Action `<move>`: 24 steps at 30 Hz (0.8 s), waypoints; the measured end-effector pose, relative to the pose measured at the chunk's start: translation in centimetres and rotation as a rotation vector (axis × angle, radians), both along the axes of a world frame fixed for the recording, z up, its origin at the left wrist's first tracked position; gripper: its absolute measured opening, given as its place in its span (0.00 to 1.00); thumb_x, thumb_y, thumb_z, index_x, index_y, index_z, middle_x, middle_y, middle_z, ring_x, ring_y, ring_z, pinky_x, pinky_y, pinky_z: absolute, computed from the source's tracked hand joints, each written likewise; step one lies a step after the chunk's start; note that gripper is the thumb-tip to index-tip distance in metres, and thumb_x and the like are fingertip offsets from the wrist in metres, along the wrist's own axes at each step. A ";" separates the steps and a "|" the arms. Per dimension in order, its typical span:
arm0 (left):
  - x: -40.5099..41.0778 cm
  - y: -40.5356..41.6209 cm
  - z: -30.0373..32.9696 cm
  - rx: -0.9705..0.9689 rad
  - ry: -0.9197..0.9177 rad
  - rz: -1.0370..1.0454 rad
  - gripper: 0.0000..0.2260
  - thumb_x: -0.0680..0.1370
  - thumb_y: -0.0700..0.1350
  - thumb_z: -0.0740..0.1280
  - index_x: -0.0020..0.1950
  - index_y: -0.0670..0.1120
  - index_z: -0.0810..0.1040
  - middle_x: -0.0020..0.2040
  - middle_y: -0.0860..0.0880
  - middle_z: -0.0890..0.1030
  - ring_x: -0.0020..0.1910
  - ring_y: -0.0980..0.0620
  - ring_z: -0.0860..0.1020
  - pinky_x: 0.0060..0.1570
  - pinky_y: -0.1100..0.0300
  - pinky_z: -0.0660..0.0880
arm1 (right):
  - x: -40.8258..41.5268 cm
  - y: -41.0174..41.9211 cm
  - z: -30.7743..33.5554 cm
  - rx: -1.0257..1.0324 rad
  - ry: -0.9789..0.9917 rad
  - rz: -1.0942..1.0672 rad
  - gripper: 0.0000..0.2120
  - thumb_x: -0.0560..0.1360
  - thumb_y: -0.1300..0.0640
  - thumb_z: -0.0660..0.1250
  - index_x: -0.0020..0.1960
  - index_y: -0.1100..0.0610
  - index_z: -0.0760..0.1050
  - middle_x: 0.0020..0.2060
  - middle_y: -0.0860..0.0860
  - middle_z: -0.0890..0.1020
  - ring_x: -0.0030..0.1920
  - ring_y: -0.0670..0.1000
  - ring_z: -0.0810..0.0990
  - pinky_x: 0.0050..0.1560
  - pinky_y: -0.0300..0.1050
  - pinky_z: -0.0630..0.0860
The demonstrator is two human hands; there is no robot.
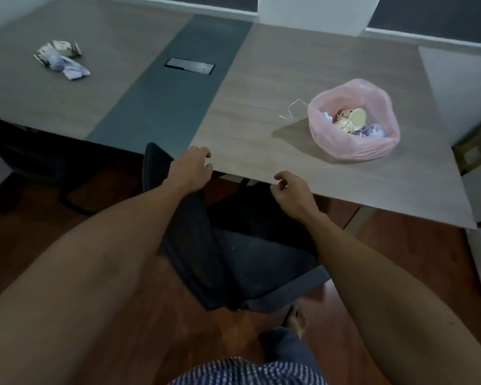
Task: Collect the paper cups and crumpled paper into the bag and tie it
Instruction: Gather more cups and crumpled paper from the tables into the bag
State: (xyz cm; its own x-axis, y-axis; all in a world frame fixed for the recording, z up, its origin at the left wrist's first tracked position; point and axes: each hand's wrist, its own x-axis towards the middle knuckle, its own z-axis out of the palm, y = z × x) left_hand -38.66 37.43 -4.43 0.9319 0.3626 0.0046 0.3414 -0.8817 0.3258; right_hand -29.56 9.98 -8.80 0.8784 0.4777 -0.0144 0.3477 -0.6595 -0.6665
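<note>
Both hands, left [190, 169] and right [290, 190], empty, fingers loosely curled; remaining paper [61, 59] upper left, nearer left hand; bag [353, 145] right.

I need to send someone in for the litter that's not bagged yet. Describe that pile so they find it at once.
Start at the long grey table with the dark strip down its middle. The pile of crumpled paper lies alone on the far left side of that strip, opposite the pink bag on the right. It is loose white and bluish scraps lying straight on the tabletop, not inside anything.
</note>
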 end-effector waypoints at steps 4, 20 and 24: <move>-4.9 3.5 0.3 0.120 -0.003 0.053 0.15 0.81 0.48 0.63 0.65 0.43 0.77 0.63 0.40 0.76 0.61 0.38 0.75 0.60 0.42 0.75 | -7.0 2.6 1.2 -0.035 0.040 0.150 0.22 0.77 0.41 0.67 0.65 0.54 0.77 0.47 0.48 0.82 0.47 0.51 0.81 0.51 0.54 0.81; -9.0 7.1 -2.0 -0.160 -0.036 0.280 0.15 0.84 0.45 0.58 0.70 0.45 0.68 0.65 0.34 0.71 0.56 0.34 0.76 0.49 0.50 0.69 | -19.0 9.1 4.1 -0.307 0.225 0.569 0.46 0.71 0.26 0.66 0.79 0.51 0.62 0.71 0.53 0.74 0.65 0.54 0.77 0.63 0.54 0.77; -8.7 6.6 -2.3 -0.188 -0.043 0.316 0.15 0.84 0.43 0.58 0.71 0.45 0.68 0.65 0.34 0.71 0.54 0.35 0.76 0.47 0.51 0.70 | -19.4 8.8 4.9 -0.393 0.203 0.646 0.47 0.71 0.29 0.69 0.81 0.54 0.59 0.73 0.54 0.73 0.68 0.55 0.76 0.65 0.52 0.76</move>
